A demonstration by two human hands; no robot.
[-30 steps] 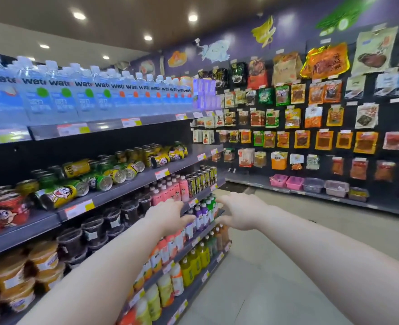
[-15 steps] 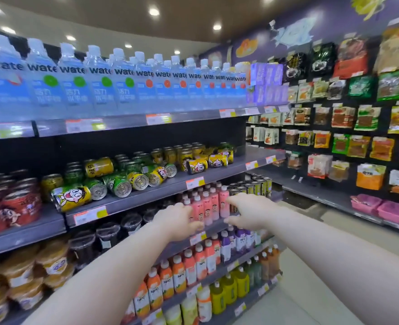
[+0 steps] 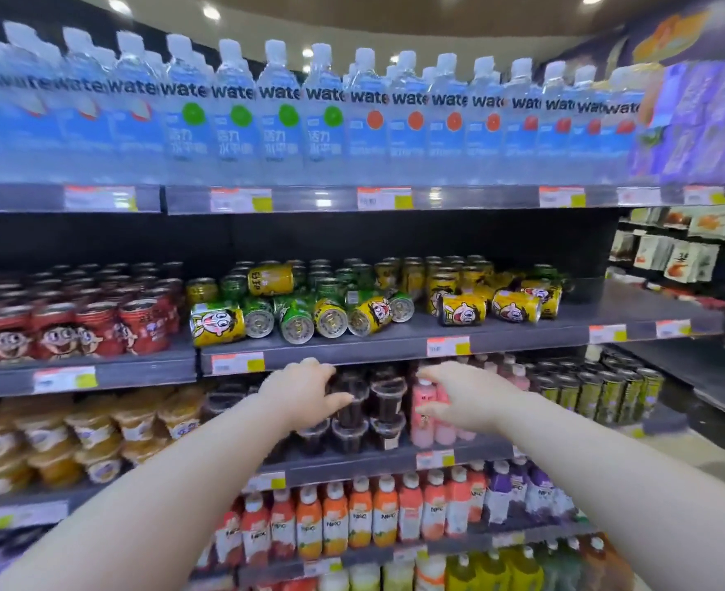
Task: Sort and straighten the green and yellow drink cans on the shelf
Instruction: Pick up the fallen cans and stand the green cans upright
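**Item: green and yellow drink cans** [image 3: 322, 309]
- Location: middle shelf [image 3: 608, 309], with the red cans [image 3: 75, 330] to the left and a bare stretch of shelf to the right.
- Condition: colours are mixed. The back rows stand upright, and many front cans lie on their sides with their ends toward you. One yellow can [image 3: 271, 279] lies across the tops of upright cans. A separate cluster of toppled yellow cans [image 3: 492, 307] sits further right.

**Item: your hands**
- Left hand [image 3: 305, 394] and right hand [image 3: 467, 392]: both empty, fingers loosely spread.
- Position: below the shelf's front lip, in front of the dark cups [image 3: 388, 398] and pink bottles [image 3: 426, 403] on the shelf beneath. Contact with those goods cannot be told.

**Hazards, judged from this layout**
- Roll-off: the lying cans look free to roll. If you pull one from the front pile, its neighbours may roll over the lip to the floor.
- Perched can: if you disturb the upright cans under it, it is likely to drop onto the front row.
- Toppling: reaching deep past the front pile may brush the upright back rows and knock over more cans.
- Spill-over: a sideways sweep at the left end may push cans into the red row.
- Lower shelf: as you raise your hands, a knuckle may clip the stacked cups or pink bottles.
- Mis-sort: the ends facing you look alike, so check each can's side before you place it.
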